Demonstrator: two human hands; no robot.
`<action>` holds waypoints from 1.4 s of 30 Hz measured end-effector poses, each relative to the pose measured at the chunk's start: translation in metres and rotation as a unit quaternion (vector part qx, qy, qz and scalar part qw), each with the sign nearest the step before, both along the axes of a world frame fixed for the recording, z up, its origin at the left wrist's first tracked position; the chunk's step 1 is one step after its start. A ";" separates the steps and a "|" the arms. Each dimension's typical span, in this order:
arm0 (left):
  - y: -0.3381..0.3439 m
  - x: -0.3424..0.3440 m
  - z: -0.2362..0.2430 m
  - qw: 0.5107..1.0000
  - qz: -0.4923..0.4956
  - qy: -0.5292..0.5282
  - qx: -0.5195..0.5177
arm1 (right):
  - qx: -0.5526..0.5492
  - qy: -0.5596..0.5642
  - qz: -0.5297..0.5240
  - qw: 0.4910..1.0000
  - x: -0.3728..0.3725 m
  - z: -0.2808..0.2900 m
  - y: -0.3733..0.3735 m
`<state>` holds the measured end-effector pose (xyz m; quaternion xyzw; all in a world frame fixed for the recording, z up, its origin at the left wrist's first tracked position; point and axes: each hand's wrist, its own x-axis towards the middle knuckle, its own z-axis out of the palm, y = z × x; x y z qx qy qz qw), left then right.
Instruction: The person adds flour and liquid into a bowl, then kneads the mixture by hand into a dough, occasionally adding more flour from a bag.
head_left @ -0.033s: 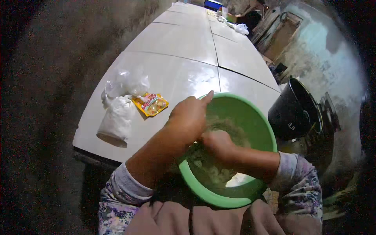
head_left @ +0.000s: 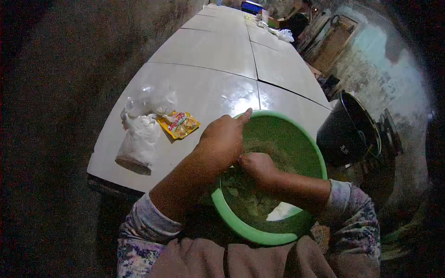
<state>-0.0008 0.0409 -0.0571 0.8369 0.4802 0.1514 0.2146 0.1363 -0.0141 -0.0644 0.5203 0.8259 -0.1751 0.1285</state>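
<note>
A green plastic basin (head_left: 262, 238) stands in front of me, its near side against my clothes. Over its left rim lies my left hand (head_left: 222, 138), gripping the edge with one finger stretched toward the far rim. Inside the basin, my right hand (head_left: 259, 167) is closed like a fist above a pale, crumbly mixture (head_left: 243, 201). Its fingertips are hidden, so what it holds, if anything, does not show. A bright white patch shows at the basin's lower right. To the left, a clear bag of white powder (head_left: 137, 141) rests beside a yellow seasoning packet (head_left: 180, 125).
A long white tiled table (head_left: 208, 48) stretches away from me. Crumpled clear plastic (head_left: 150, 99) lies behind the powder bag. Right of the basin stands a black bucket (head_left: 340, 136). A blue container (head_left: 251, 6) and white plastic bags (head_left: 284, 34) are at the far end.
</note>
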 end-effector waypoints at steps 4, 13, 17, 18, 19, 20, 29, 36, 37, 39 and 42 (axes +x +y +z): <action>0.000 0.003 -0.002 1.000 0.005 -0.005 0.011 | -0.195 0.161 -0.046 0.966 0.034 0.035 0.020; -0.003 0.011 -0.001 0.999 0.007 0.033 0.019 | -0.212 0.246 0.046 0.945 0.085 0.039 -0.021; -0.008 0.008 0.004 0.999 0.013 0.013 0.027 | -0.128 0.207 0.062 0.968 0.049 0.021 -0.030; -0.008 0.006 0.005 0.999 0.011 0.020 0.024 | -0.127 0.174 0.016 0.976 0.038 0.026 -0.034; -0.008 0.007 0.006 0.999 0.010 0.028 0.020 | -0.126 0.141 -0.030 0.981 0.033 0.029 -0.038; -0.010 0.010 0.011 0.999 0.009 0.039 0.016 | -0.047 0.156 0.012 0.987 0.041 0.011 -0.037; -0.026 0.007 0.022 0.998 0.011 0.062 -0.021 | 0.215 0.173 -0.057 0.959 0.058 0.027 -0.036; -0.016 0.000 0.000 0.998 0.007 0.052 0.030 | 0.168 0.090 0.077 0.979 0.081 0.064 -0.082; -0.016 0.000 0.000 0.998 0.010 0.051 0.026 | 0.097 0.085 0.133 0.983 0.080 0.066 -0.087; -0.021 0.003 0.012 0.998 0.022 0.048 -0.026 | -0.001 0.029 0.153 0.988 0.078 0.069 -0.090; -0.026 0.001 0.009 0.999 0.029 0.036 0.005 | -0.117 -0.032 0.171 0.978 0.072 0.062 -0.081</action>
